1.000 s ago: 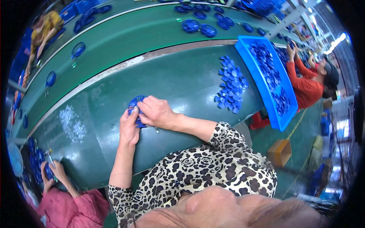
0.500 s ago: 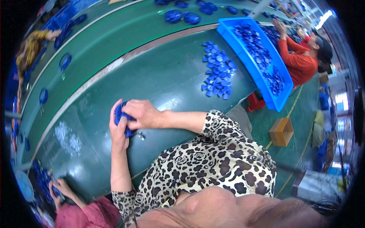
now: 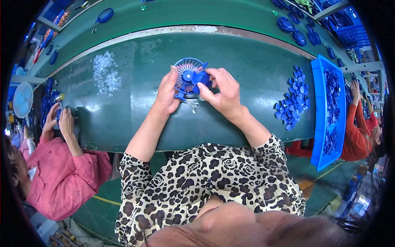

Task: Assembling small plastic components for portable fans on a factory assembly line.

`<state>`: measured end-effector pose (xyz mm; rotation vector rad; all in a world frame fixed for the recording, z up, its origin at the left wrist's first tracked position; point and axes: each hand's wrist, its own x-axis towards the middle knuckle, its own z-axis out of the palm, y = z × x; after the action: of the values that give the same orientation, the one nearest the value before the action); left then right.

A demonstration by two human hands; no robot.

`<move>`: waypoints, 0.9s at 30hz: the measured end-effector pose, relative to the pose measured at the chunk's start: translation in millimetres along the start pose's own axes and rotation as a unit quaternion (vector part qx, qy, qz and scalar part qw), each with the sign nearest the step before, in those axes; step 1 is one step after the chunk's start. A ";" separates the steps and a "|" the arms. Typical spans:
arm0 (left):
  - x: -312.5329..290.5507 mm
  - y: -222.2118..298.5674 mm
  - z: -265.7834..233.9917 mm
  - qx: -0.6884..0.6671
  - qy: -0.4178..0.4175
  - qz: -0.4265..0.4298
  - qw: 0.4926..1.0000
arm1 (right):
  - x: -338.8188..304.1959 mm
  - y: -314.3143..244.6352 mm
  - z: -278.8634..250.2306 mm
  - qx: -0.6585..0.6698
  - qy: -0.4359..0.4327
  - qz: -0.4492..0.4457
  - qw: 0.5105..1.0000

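Observation:
My left hand (image 3: 167, 94) grips the left rim of a round blue slotted fan housing (image 3: 183, 68), its thumb along the edge. The housing's ribbed inside faces up, with a pale hub spot in the middle. At its right side my right hand (image 3: 225, 89) pinches a small blue fan blade piece (image 3: 200, 77) between thumb and fingers, over part of the housing. Whether the blade sits on a shaft cannot be told. Small metallic parts (image 3: 193, 106) hang below the housing, near the table.
A pile of blue fan blades (image 3: 293, 99) lies right on the green table (image 3: 152, 127), beside a blue tray (image 3: 317, 136) of more. Small clear parts (image 3: 106, 74) lie left. Beyond runs a green conveyor (image 3: 177, 16) carrying blue housings. Co-workers sit at both sides.
The head view has swung round to the right. My hands, earlier closed together over the housing, are now apart; the housing's ribbed inside shows, with the blade in my right fingertips.

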<state>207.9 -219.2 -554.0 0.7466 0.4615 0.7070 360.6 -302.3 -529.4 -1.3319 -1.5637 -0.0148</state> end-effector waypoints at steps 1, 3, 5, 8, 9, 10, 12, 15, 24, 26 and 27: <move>0.1 -0.8 1.3 -0.002 0.001 0.001 1.000 | 0.7 0.5 -0.6 -0.012 0.001 -0.018 1.000; 1.6 -2.3 2.5 0.057 0.021 0.016 0.998 | 1.7 1.0 0.7 -0.040 -0.020 -0.036 0.998; 2.0 -6.5 1.9 0.069 0.018 0.027 0.997 | 1.0 0.5 2.1 -0.081 -0.067 -0.034 0.994; 3.4 -10.1 4.4 0.113 0.011 0.050 0.992 | 0.8 4.6 2.0 -0.098 -0.087 -0.038 0.991; 3.6 -11.6 6.4 0.113 0.009 0.050 0.992 | 0.5 5.7 2.3 -0.099 -0.086 -0.037 0.991; 3.3 -13.5 8.7 0.106 0.012 0.050 0.993 | 0.0 6.3 2.9 -0.102 -0.091 -0.033 0.990; 2.9 -14.5 13.3 0.102 0.023 0.048 0.993 | -1.0 6.9 4.4 -0.106 -0.095 -0.029 0.989; 4.2 -16.6 10.5 0.149 0.046 0.060 0.986 | -3.7 8.3 7.5 -0.111 -0.102 -0.022 0.988; 4.2 -10.9 14.1 0.190 0.084 0.099 0.973 | 5.8 23.8 -1.3 -0.060 -0.032 0.066 0.996; 6.5 -13.0 12.6 0.195 0.078 0.104 0.972 | -1.1 43.5 3.0 0.190 -0.177 0.299 0.918; 8.1 -15.3 9.9 0.235 0.070 0.109 0.963 | -1.5 47.4 7.4 0.264 -0.183 0.342 0.883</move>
<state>225.7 -225.8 -559.9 1.2122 0.6962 0.8710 390.0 -280.9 -560.7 -1.4047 -1.1730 1.0834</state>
